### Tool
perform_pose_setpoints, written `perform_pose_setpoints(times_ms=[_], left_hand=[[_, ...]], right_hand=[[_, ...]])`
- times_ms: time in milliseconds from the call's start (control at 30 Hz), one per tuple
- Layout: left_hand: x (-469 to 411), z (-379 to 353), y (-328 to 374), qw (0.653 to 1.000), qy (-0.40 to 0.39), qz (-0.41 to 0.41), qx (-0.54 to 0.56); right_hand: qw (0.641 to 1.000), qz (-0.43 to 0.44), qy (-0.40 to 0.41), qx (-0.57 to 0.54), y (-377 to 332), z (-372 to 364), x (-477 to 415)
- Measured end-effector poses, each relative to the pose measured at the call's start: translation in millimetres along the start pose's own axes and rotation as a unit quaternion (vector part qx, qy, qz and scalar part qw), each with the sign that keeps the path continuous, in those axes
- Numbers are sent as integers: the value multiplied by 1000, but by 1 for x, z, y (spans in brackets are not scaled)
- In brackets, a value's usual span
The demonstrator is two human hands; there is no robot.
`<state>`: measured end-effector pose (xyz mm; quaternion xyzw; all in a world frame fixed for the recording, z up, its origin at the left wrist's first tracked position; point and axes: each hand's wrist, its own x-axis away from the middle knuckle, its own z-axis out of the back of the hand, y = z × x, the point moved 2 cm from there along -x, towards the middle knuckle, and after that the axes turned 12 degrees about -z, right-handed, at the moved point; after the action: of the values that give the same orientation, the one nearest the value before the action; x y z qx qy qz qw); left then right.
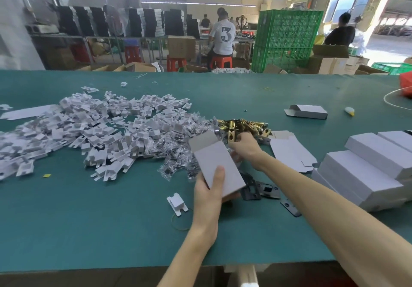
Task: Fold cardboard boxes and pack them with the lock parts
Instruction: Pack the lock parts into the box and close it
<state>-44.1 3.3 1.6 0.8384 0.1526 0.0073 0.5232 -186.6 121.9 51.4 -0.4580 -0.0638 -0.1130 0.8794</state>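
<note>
We see only the thumb of the left hand (209,194) on the white box (217,166); its other fingers lie behind the box. The box's open end faces away, so its contents stay hidden. The right hand (244,147) reaches the brass lock parts (245,126) at centre frame, but we cannot tell whether it holds one. The box and the right forearm cover part of the black plates (267,189). The right edge cuts off the stacked boxes (367,175) and a red object (406,84) that we cannot identify. The contents of the clear bags (176,166) are too small to tell.
</note>
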Motion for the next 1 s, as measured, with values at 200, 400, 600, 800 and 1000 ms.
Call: perform_pose_setpoints(times_ms=[200,400,600,800,1000], left_hand=[[1,0,-2,998,-45,-20,-41],[3,-1,2,991,-107,-53,-53],[9,-5,6,977,-177,-60,-105],[17,-4,14,978,-181,-32,-100],[18,-8,18,981,-173,-23,-79]], right_hand=[[992,-40,85,88,-6,-14,-19],[991,-40,92,90,-6,-1,-32],[987,6,85,137,-16,37,-8],[963,139,178,148,-11,63,35],[971,185,144,-37,-30,104,76]])
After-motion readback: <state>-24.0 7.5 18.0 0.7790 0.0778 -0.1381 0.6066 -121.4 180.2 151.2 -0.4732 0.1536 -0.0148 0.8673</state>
